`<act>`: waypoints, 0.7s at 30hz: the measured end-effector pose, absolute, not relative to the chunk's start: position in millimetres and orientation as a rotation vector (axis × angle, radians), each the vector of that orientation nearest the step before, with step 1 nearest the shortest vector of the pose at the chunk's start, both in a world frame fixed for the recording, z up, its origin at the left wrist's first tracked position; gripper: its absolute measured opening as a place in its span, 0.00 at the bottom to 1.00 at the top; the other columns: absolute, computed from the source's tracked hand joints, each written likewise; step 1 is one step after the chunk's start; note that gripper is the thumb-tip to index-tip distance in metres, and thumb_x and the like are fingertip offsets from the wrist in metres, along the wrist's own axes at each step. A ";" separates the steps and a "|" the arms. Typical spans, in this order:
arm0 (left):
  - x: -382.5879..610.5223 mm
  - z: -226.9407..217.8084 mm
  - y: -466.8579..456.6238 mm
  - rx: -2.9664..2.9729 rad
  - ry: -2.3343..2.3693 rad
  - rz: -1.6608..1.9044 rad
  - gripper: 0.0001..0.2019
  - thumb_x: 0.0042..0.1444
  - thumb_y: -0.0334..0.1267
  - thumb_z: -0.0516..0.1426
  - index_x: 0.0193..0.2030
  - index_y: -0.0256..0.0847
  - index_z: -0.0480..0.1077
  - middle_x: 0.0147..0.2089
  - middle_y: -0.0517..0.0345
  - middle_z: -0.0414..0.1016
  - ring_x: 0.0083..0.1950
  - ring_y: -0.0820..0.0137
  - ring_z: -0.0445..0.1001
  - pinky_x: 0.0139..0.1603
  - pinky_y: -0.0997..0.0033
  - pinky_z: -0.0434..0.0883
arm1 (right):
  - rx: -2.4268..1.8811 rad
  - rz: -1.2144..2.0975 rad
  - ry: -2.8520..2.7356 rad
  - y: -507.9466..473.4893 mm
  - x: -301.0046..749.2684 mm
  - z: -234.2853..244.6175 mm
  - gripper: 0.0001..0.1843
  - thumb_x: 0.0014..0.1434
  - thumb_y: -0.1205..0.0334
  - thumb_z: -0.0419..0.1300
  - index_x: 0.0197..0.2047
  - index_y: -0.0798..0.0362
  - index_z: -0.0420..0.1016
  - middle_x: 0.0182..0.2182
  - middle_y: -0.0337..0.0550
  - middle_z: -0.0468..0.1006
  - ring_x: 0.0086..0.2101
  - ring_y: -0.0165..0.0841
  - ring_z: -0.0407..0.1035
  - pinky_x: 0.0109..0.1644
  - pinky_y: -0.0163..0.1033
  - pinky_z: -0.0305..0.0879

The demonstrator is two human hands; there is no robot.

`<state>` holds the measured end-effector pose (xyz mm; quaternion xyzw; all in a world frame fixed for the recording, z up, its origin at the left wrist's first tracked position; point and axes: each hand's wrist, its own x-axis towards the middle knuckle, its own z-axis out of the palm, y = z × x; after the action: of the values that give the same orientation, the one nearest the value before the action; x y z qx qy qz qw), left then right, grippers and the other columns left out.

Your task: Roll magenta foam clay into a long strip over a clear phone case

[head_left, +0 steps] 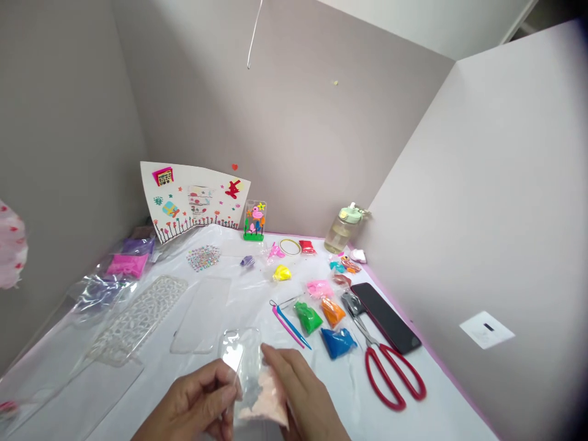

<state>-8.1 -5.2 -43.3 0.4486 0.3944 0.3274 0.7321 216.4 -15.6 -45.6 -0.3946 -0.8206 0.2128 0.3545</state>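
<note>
Left hand (197, 404) and right hand (305, 392) meet low at the near edge of the counter (441, 416). Both grips are clamped on a clear bag of pale pink clay (266, 401), held between them just above the counter. A clear phone case (239, 346) lies just behind it. Red scissors (390, 367) and a dark phone (386, 317) lie well to the right.

No readable text, label or number anywhere.
</note>
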 end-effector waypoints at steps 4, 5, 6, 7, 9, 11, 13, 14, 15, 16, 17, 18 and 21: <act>-11.9 -38.9 -1.7 1.043 0.973 0.854 0.23 0.52 0.62 0.63 0.28 0.41 0.74 0.25 0.60 0.73 0.29 0.68 0.72 0.35 0.69 0.69 | -0.988 1.097 -1.792 -19.5 215.0 -30.0 0.48 0.50 0.78 0.53 0.70 0.32 0.52 0.60 0.42 0.69 0.53 0.36 0.70 0.56 0.43 0.70; -12.3 -38.8 -1.1 1.061 1.003 0.875 0.24 0.52 0.62 0.63 0.28 0.41 0.75 0.25 0.59 0.73 0.30 0.67 0.71 0.35 0.69 0.69 | -0.978 1.234 -1.708 -19.7 214.7 -27.6 0.49 0.49 0.77 0.54 0.70 0.33 0.52 0.59 0.42 0.70 0.52 0.35 0.71 0.55 0.43 0.70; -12.4 -38.9 -0.7 1.077 1.027 0.887 0.24 0.51 0.63 0.63 0.28 0.40 0.75 0.25 0.59 0.74 0.30 0.67 0.71 0.36 0.69 0.69 | -0.964 1.349 -1.629 -19.3 214.1 -26.1 0.48 0.49 0.75 0.56 0.70 0.35 0.52 0.56 0.42 0.71 0.50 0.35 0.71 0.55 0.43 0.70; -12.3 -39.1 -0.5 1.088 1.042 0.888 0.24 0.51 0.63 0.63 0.28 0.40 0.75 0.25 0.59 0.74 0.30 0.67 0.71 0.36 0.69 0.68 | -0.962 1.440 -1.554 -18.5 213.2 -25.6 0.45 0.51 0.72 0.58 0.70 0.38 0.54 0.53 0.43 0.73 0.48 0.36 0.72 0.53 0.44 0.69; -11.8 -39.4 -0.6 1.100 1.051 0.867 0.25 0.49 0.64 0.64 0.27 0.40 0.75 0.24 0.60 0.73 0.30 0.67 0.70 0.36 0.70 0.67 | -0.997 1.549 -1.409 -15.8 210.5 -26.1 0.35 0.55 0.64 0.62 0.65 0.44 0.61 0.42 0.42 0.75 0.42 0.35 0.73 0.48 0.43 0.69; -11.6 -38.8 -1.3 1.098 1.033 0.847 0.26 0.50 0.65 0.62 0.26 0.41 0.74 0.25 0.60 0.72 0.30 0.67 0.70 0.36 0.70 0.67 | -1.040 1.593 -1.296 -13.1 207.3 -26.4 0.26 0.56 0.55 0.65 0.57 0.49 0.68 0.32 0.38 0.72 0.33 0.32 0.70 0.41 0.40 0.67; -12.4 -37.5 -2.1 1.108 1.023 0.845 0.26 0.56 0.64 0.58 0.26 0.41 0.72 0.25 0.61 0.71 0.29 0.68 0.69 0.36 0.71 0.67 | -1.069 1.621 -1.233 -11.4 204.4 -25.6 0.26 0.55 0.48 0.67 0.52 0.51 0.70 0.28 0.34 0.68 0.28 0.29 0.66 0.36 0.37 0.64; -13.3 -36.7 -2.3 1.125 1.031 0.846 0.25 0.59 0.63 0.56 0.26 0.41 0.72 0.25 0.62 0.70 0.29 0.68 0.69 0.36 0.71 0.67 | -1.073 1.629 -1.223 -11.1 203.3 -25.1 0.27 0.54 0.46 0.68 0.52 0.51 0.70 0.27 0.34 0.68 0.28 0.29 0.65 0.35 0.37 0.63; -14.3 -35.9 -2.4 1.145 1.046 0.848 0.25 0.60 0.62 0.55 0.26 0.42 0.72 0.25 0.62 0.70 0.29 0.68 0.68 0.35 0.72 0.66 | -1.079 1.634 -1.219 -11.1 202.4 -24.7 0.28 0.53 0.44 0.68 0.51 0.51 0.70 0.27 0.34 0.67 0.28 0.29 0.65 0.35 0.36 0.63; -15.3 -35.2 -2.4 1.164 1.067 0.845 0.24 0.61 0.60 0.56 0.26 0.42 0.72 0.24 0.62 0.69 0.28 0.68 0.68 0.35 0.72 0.66 | -1.086 1.640 -1.222 -11.3 201.8 -24.6 0.29 0.53 0.44 0.68 0.51 0.51 0.70 0.27 0.34 0.67 0.28 0.29 0.65 0.35 0.36 0.63; -16.2 -34.7 -2.2 1.177 1.088 0.843 0.23 0.60 0.59 0.56 0.26 0.42 0.72 0.23 0.63 0.69 0.29 0.68 0.67 0.36 0.72 0.65 | -1.093 1.642 -1.232 -11.7 201.5 -25.0 0.29 0.53 0.43 0.68 0.51 0.51 0.70 0.27 0.34 0.67 0.28 0.29 0.65 0.35 0.36 0.63; -17.0 -34.3 -1.9 1.180 1.104 0.839 0.22 0.60 0.59 0.57 0.26 0.42 0.72 0.23 0.63 0.69 0.29 0.68 0.67 0.36 0.72 0.65 | -1.103 1.640 -1.245 -12.1 201.5 -25.6 0.28 0.53 0.44 0.68 0.51 0.51 0.70 0.27 0.34 0.67 0.28 0.29 0.65 0.35 0.36 0.62; -18.5 -34.0 -0.1 1.169 1.116 0.808 0.19 0.59 0.58 0.59 0.31 0.43 0.74 0.24 0.63 0.69 0.31 0.67 0.68 0.38 0.71 0.64 | -1.141 1.589 -1.310 -13.2 202.5 -28.5 0.24 0.56 0.48 0.66 0.51 0.52 0.70 0.27 0.35 0.68 0.29 0.30 0.65 0.37 0.37 0.62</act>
<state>-18.5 -0.1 -34.0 0.5081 0.4853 0.3514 0.6188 202.5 -13.2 -28.5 -0.4476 -0.5139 0.6234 0.3835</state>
